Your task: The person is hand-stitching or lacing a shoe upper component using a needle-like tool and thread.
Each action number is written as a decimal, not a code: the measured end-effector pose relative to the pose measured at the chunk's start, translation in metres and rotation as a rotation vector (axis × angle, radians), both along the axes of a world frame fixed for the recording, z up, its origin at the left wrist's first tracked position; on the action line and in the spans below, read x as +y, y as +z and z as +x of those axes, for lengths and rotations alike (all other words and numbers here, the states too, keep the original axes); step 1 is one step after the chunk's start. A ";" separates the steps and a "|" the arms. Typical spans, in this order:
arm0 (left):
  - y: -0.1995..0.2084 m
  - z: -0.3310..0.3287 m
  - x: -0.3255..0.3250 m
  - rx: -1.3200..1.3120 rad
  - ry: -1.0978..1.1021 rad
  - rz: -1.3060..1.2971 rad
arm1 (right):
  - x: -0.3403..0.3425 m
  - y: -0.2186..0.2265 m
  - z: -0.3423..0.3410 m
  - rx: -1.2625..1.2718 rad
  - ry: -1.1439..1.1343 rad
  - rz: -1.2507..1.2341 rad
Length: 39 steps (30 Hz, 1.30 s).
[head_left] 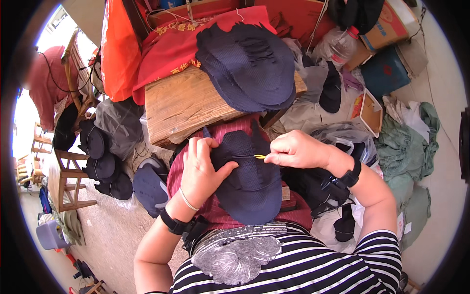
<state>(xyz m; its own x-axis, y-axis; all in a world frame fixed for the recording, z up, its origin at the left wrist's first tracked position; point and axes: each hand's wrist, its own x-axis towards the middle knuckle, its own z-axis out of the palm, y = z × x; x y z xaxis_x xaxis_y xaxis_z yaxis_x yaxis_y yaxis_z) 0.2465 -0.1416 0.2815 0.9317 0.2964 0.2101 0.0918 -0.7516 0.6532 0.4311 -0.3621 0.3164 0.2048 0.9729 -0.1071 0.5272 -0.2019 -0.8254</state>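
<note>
A dark navy textured shoe upper (249, 196) lies across my lap on a red striped cloth (176, 169). My left hand (203, 164) grips its left edge, thumb pressed on top and fingers curled at the far side. Over the middle of the upper, my right hand (298, 152) is closed, pinching a thin yellow piece (259, 157) between thumb and forefinger. From that piece a fine line runs left across the fabric toward my left thumb. Whether the yellow piece is a tool's end or a cord cannot be made out.
Beyond my lap stands a wooden bench (181, 100) bearing a stack of navy shoe uppers (249, 68) and a red cloth (166, 54). Dark shoes (105, 164) and a wooden stool (66, 183) are at left. Plastic bags, a cardboard box (387, 24) and green cloth (406, 147) crowd the right.
</note>
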 end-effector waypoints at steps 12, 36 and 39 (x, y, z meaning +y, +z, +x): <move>0.015 -0.014 -0.012 -0.011 -0.359 -0.261 | 0.005 -0.041 -0.037 0.166 -0.606 0.226; 0.005 -0.038 -0.004 0.055 0.035 -0.574 | 0.018 -0.039 -0.063 -0.023 -0.373 0.222; 0.006 -0.035 -0.002 0.080 0.009 -0.532 | 0.020 -0.039 -0.063 -0.003 -0.370 0.209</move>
<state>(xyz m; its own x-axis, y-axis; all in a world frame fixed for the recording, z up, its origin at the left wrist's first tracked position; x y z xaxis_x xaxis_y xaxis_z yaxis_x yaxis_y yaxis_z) 0.2112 -0.1439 0.2871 0.9356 0.3504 -0.0429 0.1616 -0.3173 0.9344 0.3677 -0.3425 0.2774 0.5446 0.8343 0.0858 0.4529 -0.2064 -0.8673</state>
